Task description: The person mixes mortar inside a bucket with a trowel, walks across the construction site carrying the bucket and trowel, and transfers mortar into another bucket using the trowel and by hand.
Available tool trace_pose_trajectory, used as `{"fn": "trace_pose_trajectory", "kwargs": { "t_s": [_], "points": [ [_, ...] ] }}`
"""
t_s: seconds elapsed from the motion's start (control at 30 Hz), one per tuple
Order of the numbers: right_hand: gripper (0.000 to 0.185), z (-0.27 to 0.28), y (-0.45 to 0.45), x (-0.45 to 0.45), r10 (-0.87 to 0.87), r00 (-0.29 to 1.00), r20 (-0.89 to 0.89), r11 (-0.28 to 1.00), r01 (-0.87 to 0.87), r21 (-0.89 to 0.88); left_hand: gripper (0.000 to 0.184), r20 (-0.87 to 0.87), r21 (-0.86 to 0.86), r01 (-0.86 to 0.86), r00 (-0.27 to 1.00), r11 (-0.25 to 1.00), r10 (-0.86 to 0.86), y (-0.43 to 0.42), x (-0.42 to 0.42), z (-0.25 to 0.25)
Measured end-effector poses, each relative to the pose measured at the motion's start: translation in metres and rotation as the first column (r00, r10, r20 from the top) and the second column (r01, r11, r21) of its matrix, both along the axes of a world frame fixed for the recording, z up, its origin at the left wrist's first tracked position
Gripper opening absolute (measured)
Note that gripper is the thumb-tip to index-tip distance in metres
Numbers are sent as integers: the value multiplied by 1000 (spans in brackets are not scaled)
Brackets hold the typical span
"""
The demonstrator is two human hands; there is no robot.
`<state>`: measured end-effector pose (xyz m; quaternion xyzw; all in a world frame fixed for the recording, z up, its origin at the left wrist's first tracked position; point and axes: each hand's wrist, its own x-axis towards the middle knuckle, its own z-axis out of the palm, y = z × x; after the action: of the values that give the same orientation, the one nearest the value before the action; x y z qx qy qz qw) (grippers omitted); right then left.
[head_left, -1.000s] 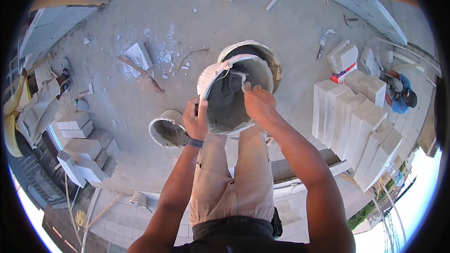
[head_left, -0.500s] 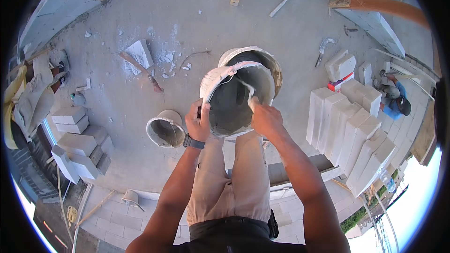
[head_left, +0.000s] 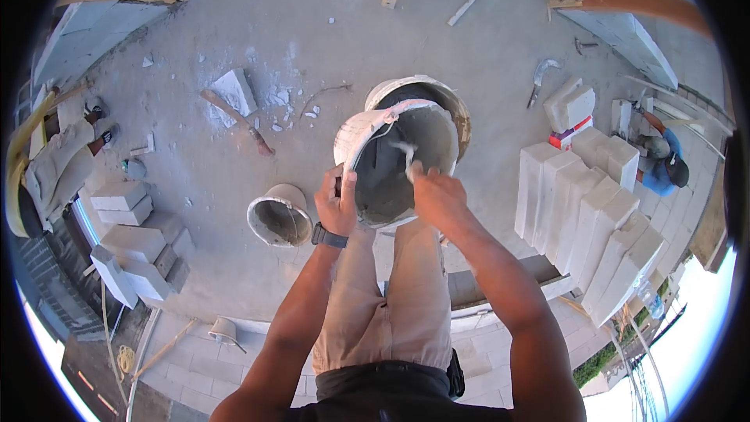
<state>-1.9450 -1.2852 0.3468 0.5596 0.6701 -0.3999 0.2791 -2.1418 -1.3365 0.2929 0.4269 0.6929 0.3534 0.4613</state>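
A whitish mortar-smeared bucket (head_left: 358, 126) is tilted toward me above my thighs, grey mortar (head_left: 379, 180) inside it. My left hand (head_left: 337, 202) is closed on its left rim, a small dark piece showing between the fingers. Inside the bucket's mouth, my right hand (head_left: 439, 197) grips a trowel (head_left: 408, 156) by the handle. The trowel's bent, pale shank shows; its blade is hard to make out against the mortar. Directly behind stands a second bucket (head_left: 462, 113), partly covered by the first. Another small bucket (head_left: 259, 221) sits on the floor left of my left hand.
White blocks (head_left: 574, 211) are stacked at right, more blocks (head_left: 129, 242) at left. A broken block (head_left: 234, 92) and a hatchet-like wooden-handled tool (head_left: 238, 121) lie ahead among chips. One person (head_left: 664, 160) crouches at far right; another person's legs (head_left: 66, 156) show at far left.
My right hand and the trowel have shifted slightly left within the bucket. My left hand keeps its hold on the rim. The person at right has extended an arm toward a block.
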Motion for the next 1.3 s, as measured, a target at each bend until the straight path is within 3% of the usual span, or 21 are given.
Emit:
{"fn": "trace_pose_trajectory", "kwargs": {
  "t_s": [0.03,0.13,0.17,0.2,0.27,0.37,0.4,0.47,0.6,0.67,0.7,0.77,1.0,1.17,1.3],
  "points": [
    [40,-2,2,2,-72,996,49,991,66,117,26,1,-8,5,1000,1000,-5,-2,0,1],
    [49,-38,-16,-4,-82,992,94,995,77,57,26,-20,-18,17,1000,1000,-17,0,0,0],
    [35,-38,-27,-9,-36,993,114,998,29,54,26,-32,-5,18,999,1000,-18,-1,1,-2],
    [35,-34,-29,-7,-35,993,114,998,28,59,26,-42,6,17,999,1000,-17,-3,2,-3],
    [37,-25,-30,5,57,997,-49,981,-65,-185,26,-33,-2,7,999,1000,-7,-5,3,-6],
    [42,3,-22,29,-12,986,-164,960,-34,-279,25,-27,-11,-19,999,1000,19,-3,4,-4],
    [42,5,-27,36,-3,985,-170,961,-45,-274,25,-34,-16,-37,999,999,37,-2,4,-3],
    [50,7,-43,42,-124,983,-135,987,108,-116,24,-64,-9,-37,997,999,37,1,2,6],
    [57,16,-46,43,-277,961,-4,951,274,-144,22,-133,-30,19,991,999,-23,-9,-1,14],
    [59,17,-55,50,-327,943,-66,944,323,-59,21,-145,16,36,989,999,-33,-19,4,29],
    [59,14,-62,56,-332,941,-73,942,326,-75,20,-150,70,43,988,997,-32,-22,9,39],
    [61,-2,-72,67,-293,921,-258,949,312,37,21,-174,89,58,984,994,-42,-23,17,49],
    [61,-71,-50,64,-200,915,-350,958,258,126,28,-323,28,177,933,984,-159,-9,44,51],
    [51,-118,-25,53,-40,913,-406,954,155,255,30,-370,-24,143,918,989,-141,-18,55,51],
    [51,-135,-39,51,-161,887,-434,974,213,74,30,-306,-52,90,947,995,-101,-14,66,43]
  ]
}}
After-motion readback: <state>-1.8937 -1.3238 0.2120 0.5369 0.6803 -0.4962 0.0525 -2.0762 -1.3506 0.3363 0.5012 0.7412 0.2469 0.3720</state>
